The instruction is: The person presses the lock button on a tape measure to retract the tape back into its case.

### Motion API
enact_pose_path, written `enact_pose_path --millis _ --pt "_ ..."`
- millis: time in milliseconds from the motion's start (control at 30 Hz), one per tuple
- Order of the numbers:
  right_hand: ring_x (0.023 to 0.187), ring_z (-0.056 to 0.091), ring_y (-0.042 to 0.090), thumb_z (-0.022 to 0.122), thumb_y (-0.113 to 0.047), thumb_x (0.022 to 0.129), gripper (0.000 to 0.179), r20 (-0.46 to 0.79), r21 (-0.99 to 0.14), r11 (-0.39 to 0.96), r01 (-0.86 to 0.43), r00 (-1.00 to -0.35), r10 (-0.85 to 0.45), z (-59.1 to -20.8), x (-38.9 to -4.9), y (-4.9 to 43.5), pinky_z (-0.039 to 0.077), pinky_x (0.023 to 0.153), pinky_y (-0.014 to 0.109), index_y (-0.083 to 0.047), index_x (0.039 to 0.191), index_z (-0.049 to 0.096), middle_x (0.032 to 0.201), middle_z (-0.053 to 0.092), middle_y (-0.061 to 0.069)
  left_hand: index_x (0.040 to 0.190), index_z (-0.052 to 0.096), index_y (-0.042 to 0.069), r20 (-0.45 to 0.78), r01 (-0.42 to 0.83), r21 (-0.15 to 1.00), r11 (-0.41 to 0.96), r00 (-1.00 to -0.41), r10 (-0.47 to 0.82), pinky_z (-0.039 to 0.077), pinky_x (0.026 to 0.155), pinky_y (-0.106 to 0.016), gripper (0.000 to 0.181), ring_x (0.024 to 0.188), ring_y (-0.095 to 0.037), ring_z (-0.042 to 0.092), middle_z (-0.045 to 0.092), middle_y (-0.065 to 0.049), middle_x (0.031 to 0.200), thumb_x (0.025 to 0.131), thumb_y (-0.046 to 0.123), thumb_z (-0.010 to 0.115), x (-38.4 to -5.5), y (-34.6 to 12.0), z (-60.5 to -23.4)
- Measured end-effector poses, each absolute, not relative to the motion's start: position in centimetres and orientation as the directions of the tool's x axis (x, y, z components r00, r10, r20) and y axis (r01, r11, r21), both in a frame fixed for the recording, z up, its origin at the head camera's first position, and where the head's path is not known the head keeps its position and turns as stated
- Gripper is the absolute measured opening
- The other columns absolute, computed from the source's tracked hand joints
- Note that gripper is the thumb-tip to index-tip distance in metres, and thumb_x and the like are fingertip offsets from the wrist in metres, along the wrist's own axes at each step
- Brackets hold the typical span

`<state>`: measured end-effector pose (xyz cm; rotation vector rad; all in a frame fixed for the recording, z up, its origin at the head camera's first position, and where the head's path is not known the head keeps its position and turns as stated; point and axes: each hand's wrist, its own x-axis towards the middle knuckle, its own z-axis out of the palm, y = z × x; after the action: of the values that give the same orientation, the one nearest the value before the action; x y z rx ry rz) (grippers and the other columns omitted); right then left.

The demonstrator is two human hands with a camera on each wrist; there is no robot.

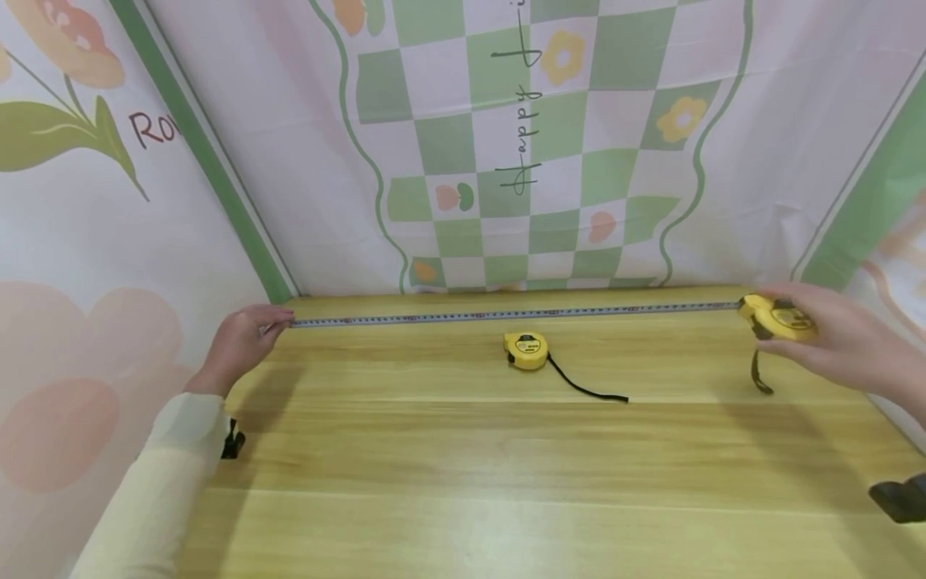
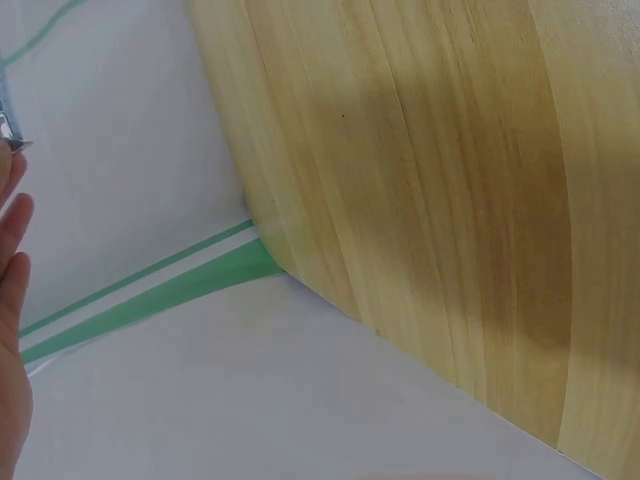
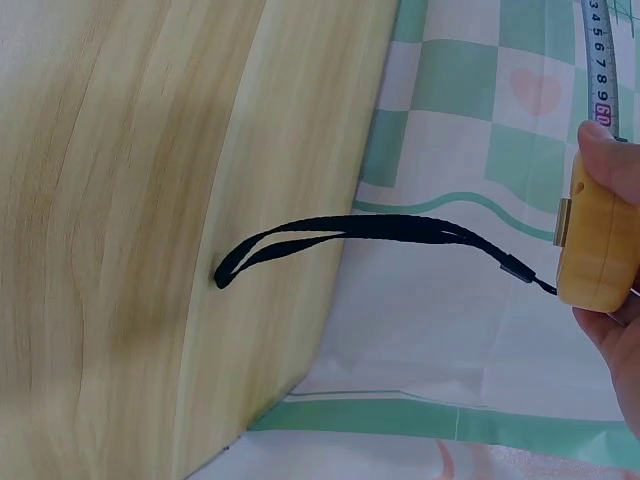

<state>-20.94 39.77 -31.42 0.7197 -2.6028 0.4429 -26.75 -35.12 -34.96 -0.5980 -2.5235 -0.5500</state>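
My right hand grips a yellow tape measure above the back right of the table. Its blade is drawn out leftward along the table's back edge. At the far left end, my left hand pinches the blade's tip; the metal hook shows at the fingertips in the left wrist view. From the held case hangs a black wrist strap. Near the right hand's thumb, the blade shows a red 60 mark. A second yellow tape measure lies on the table between the hands.
The wooden table reaches back to a printed cloth with green checks and flowers. Cloth also hangs at the left and right sides. The second tape's black strap trails to the right on the wood.
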Motion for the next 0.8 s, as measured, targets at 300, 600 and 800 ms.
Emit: enact_pose_path --millis 300,600,800 --pt "0.079 0.046 -0.006 0.088 0.001 0.065 0.076 0.416 -0.258 0.846 -0.468 -0.844 -0.34 -31.4 -20.8 39.6 0.038 0.06 0.005 0.01 0.131 0.051 0.115 0.057 0.028 0.103 0.073 -0.002 0.519 0.5 0.259 0.827 -0.794 0.317 0.047 0.092 -0.058 0.015 0.101 -0.04 0.063 0.069 -0.02 0.107 0.089 -0.003 0.067 -27.0 -34.7 -34.8" --pt "0.087 0.056 0.024 0.09 -0.016 0.068 0.081 0.338 -0.327 0.878 -0.35 -0.911 -0.237 -30.9 -20.7 39.4 0.033 0.061 0.004 0.007 0.134 0.05 0.123 0.052 0.035 0.101 0.074 -0.002 0.538 0.513 0.26 0.818 -0.78 0.318 0.049 0.089 -0.057 0.014 0.098 -0.04 0.064 0.07 -0.02 0.104 0.088 -0.003 0.068 -27.0 -34.3 -34.7" --pt "0.095 0.054 0.045 0.091 -0.024 0.069 0.085 0.282 -0.396 0.874 -0.282 -0.943 -0.177 -30.7 -20.5 39.2 0.036 0.06 0.009 0.002 0.138 0.049 0.13 0.046 0.038 0.1 0.074 -0.002 0.551 0.539 0.272 0.797 -0.766 0.33 0.051 0.089 -0.055 0.015 0.098 -0.039 0.065 0.07 -0.019 0.103 0.087 -0.004 0.069 -27.3 -34.0 -34.9"
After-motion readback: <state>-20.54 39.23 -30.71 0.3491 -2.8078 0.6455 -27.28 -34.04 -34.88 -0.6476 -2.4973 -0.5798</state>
